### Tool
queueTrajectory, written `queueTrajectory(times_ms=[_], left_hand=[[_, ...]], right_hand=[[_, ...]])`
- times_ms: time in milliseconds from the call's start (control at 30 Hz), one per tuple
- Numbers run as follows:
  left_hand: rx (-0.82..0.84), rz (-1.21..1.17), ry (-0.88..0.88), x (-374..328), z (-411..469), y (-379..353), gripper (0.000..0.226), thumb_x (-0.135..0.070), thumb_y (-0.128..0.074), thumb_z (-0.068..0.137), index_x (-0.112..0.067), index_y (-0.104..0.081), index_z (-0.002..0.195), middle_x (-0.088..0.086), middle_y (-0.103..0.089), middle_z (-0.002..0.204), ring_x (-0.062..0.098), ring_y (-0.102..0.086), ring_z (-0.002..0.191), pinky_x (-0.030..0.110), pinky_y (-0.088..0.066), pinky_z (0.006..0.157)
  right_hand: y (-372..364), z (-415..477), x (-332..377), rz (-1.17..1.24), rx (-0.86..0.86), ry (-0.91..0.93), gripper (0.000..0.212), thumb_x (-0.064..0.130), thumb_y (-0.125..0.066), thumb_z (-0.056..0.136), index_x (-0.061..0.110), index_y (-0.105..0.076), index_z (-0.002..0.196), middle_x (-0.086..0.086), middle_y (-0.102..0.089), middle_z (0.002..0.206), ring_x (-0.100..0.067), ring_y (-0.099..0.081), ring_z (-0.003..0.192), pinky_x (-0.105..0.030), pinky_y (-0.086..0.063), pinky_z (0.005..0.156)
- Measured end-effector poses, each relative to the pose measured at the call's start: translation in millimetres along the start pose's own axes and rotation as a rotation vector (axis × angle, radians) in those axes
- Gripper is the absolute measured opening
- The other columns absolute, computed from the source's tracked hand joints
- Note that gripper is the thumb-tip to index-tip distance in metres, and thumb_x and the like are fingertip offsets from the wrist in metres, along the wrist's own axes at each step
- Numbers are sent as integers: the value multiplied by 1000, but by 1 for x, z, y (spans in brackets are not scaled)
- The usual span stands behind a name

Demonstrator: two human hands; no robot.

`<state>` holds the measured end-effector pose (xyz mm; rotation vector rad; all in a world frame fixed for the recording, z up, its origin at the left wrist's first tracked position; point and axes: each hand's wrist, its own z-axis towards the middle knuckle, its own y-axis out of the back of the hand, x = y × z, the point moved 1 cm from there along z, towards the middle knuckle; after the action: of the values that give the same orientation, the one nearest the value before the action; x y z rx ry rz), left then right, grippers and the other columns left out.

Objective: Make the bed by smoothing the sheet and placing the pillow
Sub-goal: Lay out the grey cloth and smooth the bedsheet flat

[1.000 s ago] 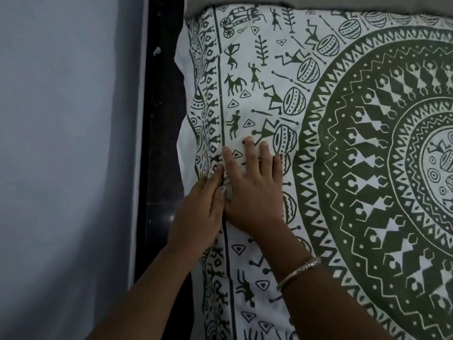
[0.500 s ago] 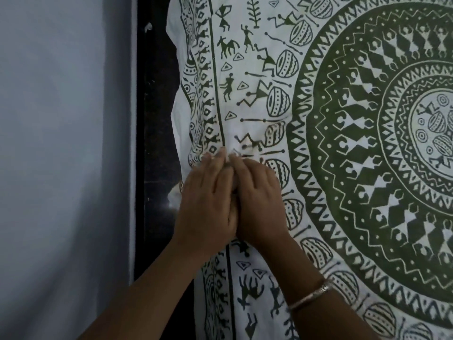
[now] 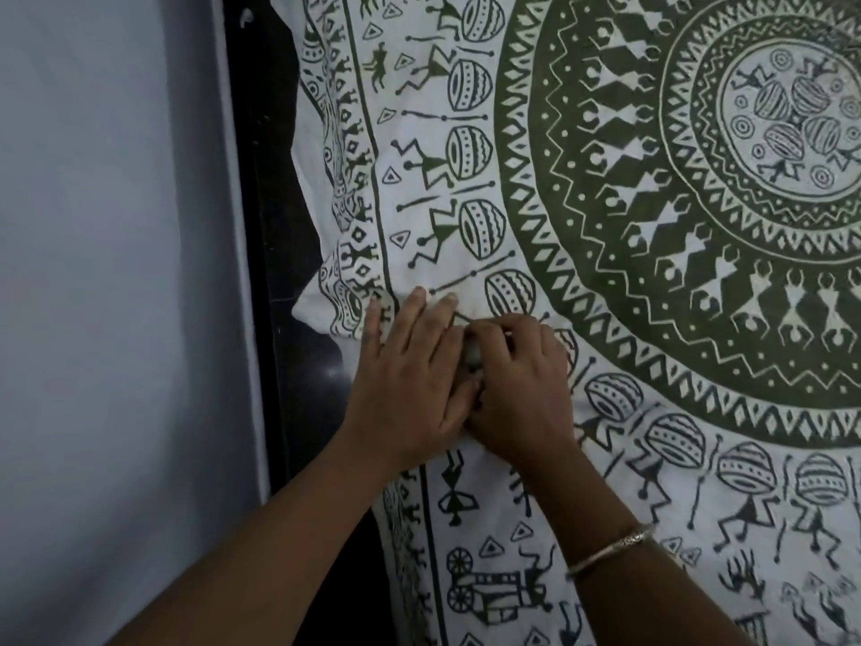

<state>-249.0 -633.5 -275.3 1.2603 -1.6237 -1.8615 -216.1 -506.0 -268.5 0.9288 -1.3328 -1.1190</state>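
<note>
Green-on-white printed cotton sheet (image 3: 605,282) is lying across the bed, bunching along the edge just left of and beyond the left hand (image 3: 410,380). Pillow isn't in view.

Judging the step as edge smoothing. To do it well: keep both palms flat, press down and sweep outward toward the loose fold (image 3: 326,300) beyond the left fingertips, then run along the border stripe so the print reads straight. Dragging too hard risks pulling the sheet off the dark bed frame (image 3: 284,254) to the left.

Pose: both forearms are reaching in from below, hands touching side by side. Left hand is lying flat, fingers extended, gripping nothing. Right hand (image 3: 517,389) is curling its fingers, pinching what looks like a small tuck of sheet at the fingertips. Bangle (image 3: 610,547) is sitting on the right wrist.
</note>
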Motion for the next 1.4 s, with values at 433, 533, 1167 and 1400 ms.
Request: queueTrajectory(times_ms=[433, 533, 1167, 1400], left_hand=[[-65, 35, -103, -52, -18, 9, 37, -43, -37, 91, -14, -59, 92, 5, -57, 91, 26, -52, 81, 40, -37, 74], [-78, -52, -228, -74, 15, 5, 35, -35, -39, 91, -9, -61, 103, 11, -60, 104, 31, -55, 93, 43, -42, 79], [742, 486, -297, -143, 154, -20, 95, -47, -52, 87, -30, 18, 148, 11, -39, 137, 32, -48, 118, 45, -42, 88], [1014, 535, -403, -150, 177, -8, 100, -46, -54, 88, -21, 23, 147, 15, -34, 143, 31, -50, 118, 44, -46, 91]], right_hand=[[24, -41, -36, 200, 147, -29, 33, 33, -44, 74, 11, -60, 92, -5, -60, 78, -27, -57, 66, -35, -45, 62], [37, -38, -63, 89, -68, -207, 37, 34, -52, 76, 10, -62, 102, -11, -63, 90, -32, -59, 80, -40, -44, 71], [70, 1, -135, 79, 649, -679, 88, 57, -59, 78, 26, -16, 149, -16, -16, 153, -50, -20, 136, -61, -29, 106], [87, 12, -142, 307, 732, -848, 84, 59, -55, 80, 32, -19, 150, -9, -12, 157, -43, -8, 143, -56, -16, 114]])
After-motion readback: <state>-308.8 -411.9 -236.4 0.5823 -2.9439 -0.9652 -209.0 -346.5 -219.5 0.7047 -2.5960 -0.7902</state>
